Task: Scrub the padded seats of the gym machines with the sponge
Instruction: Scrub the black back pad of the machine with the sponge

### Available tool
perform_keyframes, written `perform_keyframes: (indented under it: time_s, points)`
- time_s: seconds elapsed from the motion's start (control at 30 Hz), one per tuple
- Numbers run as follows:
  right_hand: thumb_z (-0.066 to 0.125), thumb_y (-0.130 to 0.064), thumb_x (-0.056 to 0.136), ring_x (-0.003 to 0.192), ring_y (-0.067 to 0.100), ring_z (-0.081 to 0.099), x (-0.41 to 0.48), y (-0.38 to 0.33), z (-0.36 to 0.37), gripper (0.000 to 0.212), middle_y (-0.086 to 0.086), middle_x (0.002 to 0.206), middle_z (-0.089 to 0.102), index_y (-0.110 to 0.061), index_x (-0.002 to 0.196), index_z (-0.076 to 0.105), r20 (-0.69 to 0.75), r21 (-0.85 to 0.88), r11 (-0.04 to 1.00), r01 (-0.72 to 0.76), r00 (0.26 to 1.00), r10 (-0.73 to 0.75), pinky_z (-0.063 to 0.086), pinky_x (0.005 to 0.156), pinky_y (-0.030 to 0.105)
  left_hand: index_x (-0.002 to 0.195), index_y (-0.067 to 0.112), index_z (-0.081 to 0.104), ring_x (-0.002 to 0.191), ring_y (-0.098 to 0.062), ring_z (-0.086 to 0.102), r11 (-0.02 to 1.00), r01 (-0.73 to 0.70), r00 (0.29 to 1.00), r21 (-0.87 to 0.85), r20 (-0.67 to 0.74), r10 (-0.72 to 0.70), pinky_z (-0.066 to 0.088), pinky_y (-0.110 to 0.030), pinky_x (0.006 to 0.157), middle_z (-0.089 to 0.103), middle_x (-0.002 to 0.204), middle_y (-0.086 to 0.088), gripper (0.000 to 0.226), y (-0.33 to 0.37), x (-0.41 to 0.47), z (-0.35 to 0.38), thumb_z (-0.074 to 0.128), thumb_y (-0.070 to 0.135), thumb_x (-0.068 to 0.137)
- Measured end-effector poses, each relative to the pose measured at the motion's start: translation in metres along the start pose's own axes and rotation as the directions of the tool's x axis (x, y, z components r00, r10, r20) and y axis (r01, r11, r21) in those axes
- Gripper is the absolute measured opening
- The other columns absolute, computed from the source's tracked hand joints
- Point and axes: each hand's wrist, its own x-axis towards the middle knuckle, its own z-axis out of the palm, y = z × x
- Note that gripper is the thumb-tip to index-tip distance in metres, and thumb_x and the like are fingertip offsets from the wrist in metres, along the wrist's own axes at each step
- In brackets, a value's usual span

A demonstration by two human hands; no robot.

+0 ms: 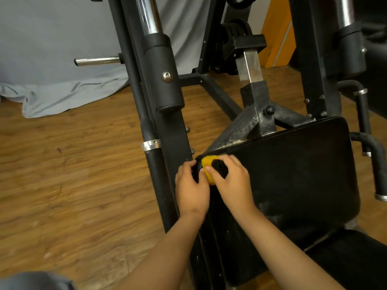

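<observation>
Scrubs at the far left corner of the padded seat. Pinches the sponge, yellow with a dark scouring face, in the right grip, fingers curled over its top, and presses it against the pad's edge. Curls the left grip round the seat's side rim just beside the sponge, thumb touching it or nearly so; hard to tell which. Looks early in the job: shows pale smears low on the pad near the right forearm and dusty grime on the metal bracket behind. Leaves most of this surface to cover, by the look of it, plus a second dark pad at lower right.
</observation>
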Motion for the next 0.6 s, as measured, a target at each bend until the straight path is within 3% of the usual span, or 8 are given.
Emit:
perform_keyframes:
  time_s: [0.13,0.27,0.47,0.6]
  points:
    - [0.068,-0.033,0.085,0.085,0.001,0.056,-0.038,0.008,0.004,0.019,-0.010,0.092,0.056,-0.019,0.097,0.063,-0.015,0.042,0.998,-0.054,0.998,0.054,0.048,0.070,0.019,0.143,0.024,0.043,0.135,-0.003,0.035,1.000,0.014,1.000,0.008,0.005,-0.014,0.030,-0.026,0.115,0.043,0.140,0.014,0.045,-0.006,-0.031,-0.002,0.048,0.017,0.099]
    - [0.071,-0.031,0.083,0.084,-0.001,0.055,-0.035,0.005,0.005,0.019,-0.010,0.091,0.056,-0.018,0.093,0.061,-0.010,0.036,0.996,-0.083,0.996,0.083,0.043,0.068,0.010,0.134,0.022,0.050,0.132,-0.007,0.040,0.964,0.164,0.977,-0.208,-0.103,-0.189,0.032,-0.027,0.112,0.048,0.139,0.006,0.034,-0.013,-0.045,0.000,0.044,0.017,0.101]
    - [0.073,-0.028,0.082,0.089,0.010,0.059,0.026,-0.027,0.007,0.023,-0.007,0.089,0.060,-0.020,0.094,0.055,-0.035,0.058,0.993,-0.103,0.994,0.105,0.050,0.074,0.028,0.119,0.019,0.058,0.133,-0.013,0.040,0.944,0.202,0.970,-0.260,-0.082,-0.230,0.031,-0.037,0.114,0.049,0.133,0.001,0.025,-0.013,-0.043,0.001,0.039,0.021,0.102]
    - [0.073,-0.027,0.081,0.082,0.005,0.056,0.010,-0.022,0.004,0.020,-0.006,0.087,0.058,-0.018,0.089,0.056,0.032,-0.026,0.999,0.022,0.999,-0.021,0.046,0.071,0.018,0.116,0.017,0.059,0.130,-0.014,0.041,0.947,0.182,0.973,-0.264,-0.093,-0.213,0.030,-0.037,0.114,0.052,0.129,-0.001,0.026,-0.013,-0.044,0.000,0.037,0.020,0.103]
